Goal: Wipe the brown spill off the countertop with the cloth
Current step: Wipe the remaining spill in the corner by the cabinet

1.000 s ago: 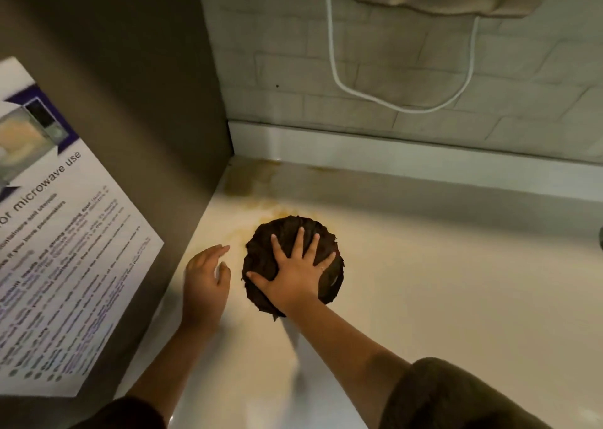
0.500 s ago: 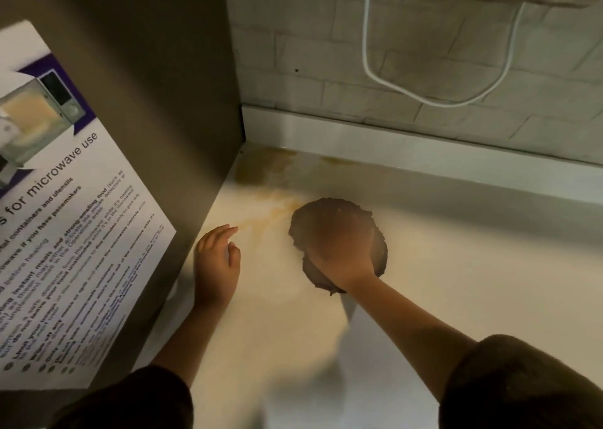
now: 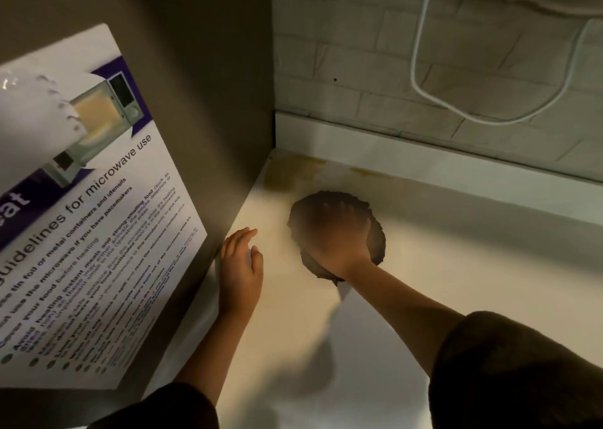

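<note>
Head view: the right hand (image 3: 336, 236) lay palm-down on the dark round cloth (image 3: 377, 242), its fingers (image 3: 342, 208) stretched flat over the cloth's far part. Motion blur hid how widely they were spread. The cloth sat flat on the pale desk (image 3: 456, 282), just this side of the brown spill (image 3: 288, 174), which filled the corner where the desk met the back wall and the dark side panel (image 3: 208, 102). A fainter brown streak ran from the spill toward the cloth's left edge.

The left hand (image 3: 241, 265) rested on the desk beside the panel, holding nothing, its fingers (image 3: 239, 238) loosely together and slightly curved, well apart from the cloth. A microwave poster (image 3: 98, 233) hung on the panel, and a white cable (image 3: 421, 70) looped on the brick wall.

A second before, the cloth had been just beside the left hand, with the right fingers sharp and fanned out. Since then it had slid right, and the left hand had stayed put.
</note>
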